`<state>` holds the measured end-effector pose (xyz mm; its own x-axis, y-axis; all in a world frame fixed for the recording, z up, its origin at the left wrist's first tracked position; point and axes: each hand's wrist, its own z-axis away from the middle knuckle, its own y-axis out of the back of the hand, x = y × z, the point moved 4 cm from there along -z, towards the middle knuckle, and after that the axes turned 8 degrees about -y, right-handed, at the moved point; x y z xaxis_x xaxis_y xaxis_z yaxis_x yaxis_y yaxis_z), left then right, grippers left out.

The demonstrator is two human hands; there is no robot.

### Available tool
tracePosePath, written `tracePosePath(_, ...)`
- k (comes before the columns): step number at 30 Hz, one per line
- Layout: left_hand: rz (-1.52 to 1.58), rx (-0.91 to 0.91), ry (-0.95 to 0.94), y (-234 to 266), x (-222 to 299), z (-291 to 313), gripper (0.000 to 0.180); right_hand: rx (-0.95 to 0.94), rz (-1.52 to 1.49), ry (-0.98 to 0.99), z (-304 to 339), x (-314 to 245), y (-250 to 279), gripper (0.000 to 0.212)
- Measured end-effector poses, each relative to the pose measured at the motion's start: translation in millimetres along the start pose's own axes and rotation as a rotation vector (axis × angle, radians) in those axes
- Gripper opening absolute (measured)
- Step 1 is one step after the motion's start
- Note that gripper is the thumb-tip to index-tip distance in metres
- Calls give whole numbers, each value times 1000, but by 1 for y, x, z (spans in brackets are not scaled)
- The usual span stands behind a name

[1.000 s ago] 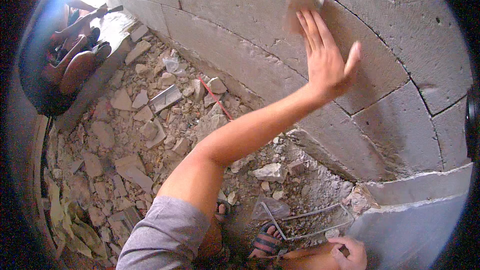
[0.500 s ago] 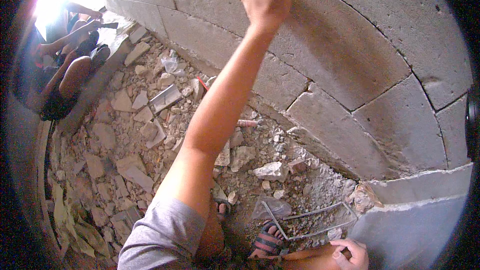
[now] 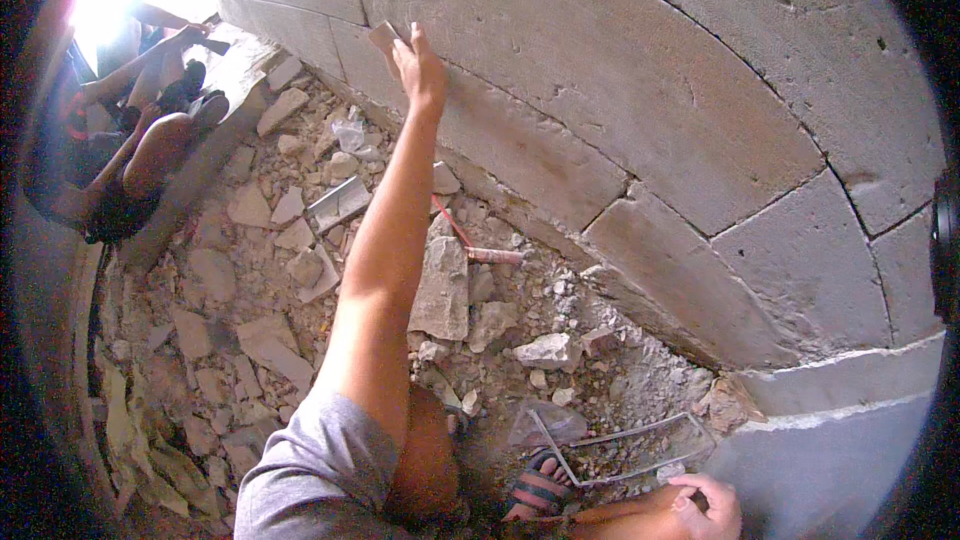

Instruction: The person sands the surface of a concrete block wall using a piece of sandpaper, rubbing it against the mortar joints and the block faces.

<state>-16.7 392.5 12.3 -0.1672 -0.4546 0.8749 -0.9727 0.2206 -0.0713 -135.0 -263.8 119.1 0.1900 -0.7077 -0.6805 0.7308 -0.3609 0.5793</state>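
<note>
My left arm, in a grey sleeve, stretches up across the middle to the block wall point(image 3: 600, 70). My left hand point(image 3: 418, 72) is closed on a small flat brown block point(image 3: 384, 37), which it holds against the lower wall near a joint. Part of the block is hidden by the fingers. My right hand point(image 3: 708, 506) rests low at the right, its fingers curled in; whether anything is inside them is hidden. Near it is my foot in a striped sandal point(image 3: 540, 488).
Broken stone and rubble point(image 3: 270, 340) cover the ground. A bent thin metal frame point(image 3: 630, 432), a clear plastic bag point(image 3: 548, 423) and a reddish stick-like piece point(image 3: 495, 255) lie there. Another person point(image 3: 150, 140) sits at the far left, holding a dark flat object point(image 3: 212, 44).
My left hand has slid down and left along the wall with the brown block, and more of the wall shows behind it. My right hand has stayed about where it was.
</note>
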Motion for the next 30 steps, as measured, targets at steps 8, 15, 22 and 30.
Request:
tracePosePath(8, 52, 147, -220, -40, 112, 47, 98, -6, 14, -96, -12, -8, -3, 22)
tracePosePath(15, 70, 338, -104, -21, 90, 41, 81, 14, 33, -42, -18, -4, -6, 23)
tracePosePath(22, -222, 133, -45, -3, 62, 18, 75, 16, 23, -53, -9, 4, -4, 24)
tracePosePath(30, -95, 162, -42, -17, 96, 41, 88, 39, 24, 16, -6, 4, -3, 24)
